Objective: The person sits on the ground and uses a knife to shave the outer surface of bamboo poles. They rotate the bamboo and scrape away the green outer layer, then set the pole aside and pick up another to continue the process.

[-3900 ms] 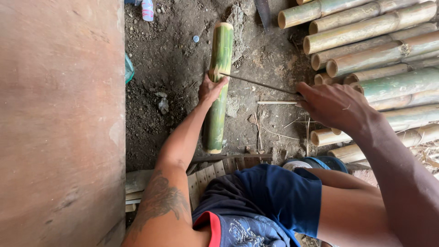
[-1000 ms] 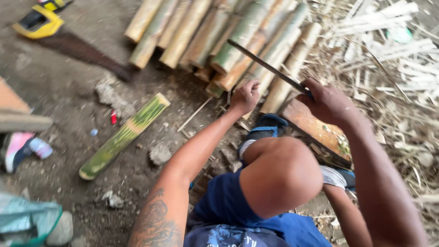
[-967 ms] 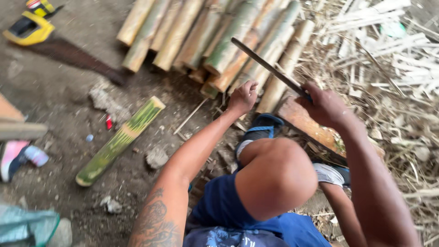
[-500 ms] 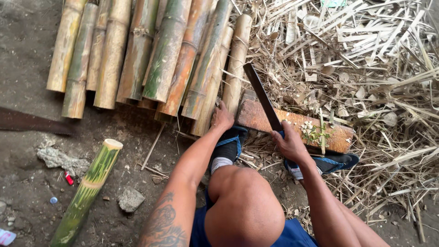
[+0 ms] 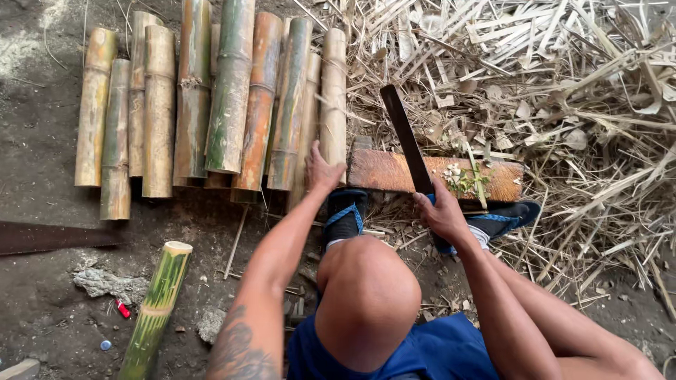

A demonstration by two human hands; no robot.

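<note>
1. Nearest the camera, a bent knee [image 5: 366, 295] rises between the two forearms, above blue shorts [image 5: 422, 352].
2. On the dirt at lower left lies a single green bamboo length [image 5: 155, 309], well apart from the hands, with a stone [image 5: 105, 281] just beside it.
3. The right hand [image 5: 442, 211] is clenched around the handle of a dark long-bladed knife [image 5: 405, 137]; the blade slants up and away, crossing a reddish wooden block [image 5: 394, 171].
4. The left hand [image 5: 322, 169] reaches forward with fingers spread, touching the near end of a pale bamboo pole [image 5: 334, 98]; whether it grips cannot be told.
5. That pole is the rightmost of a row of bamboo poles [image 5: 232, 91] lying side by side.
6. Farther right spreads a heap of dry bamboo strips [image 5: 563, 91].
</note>
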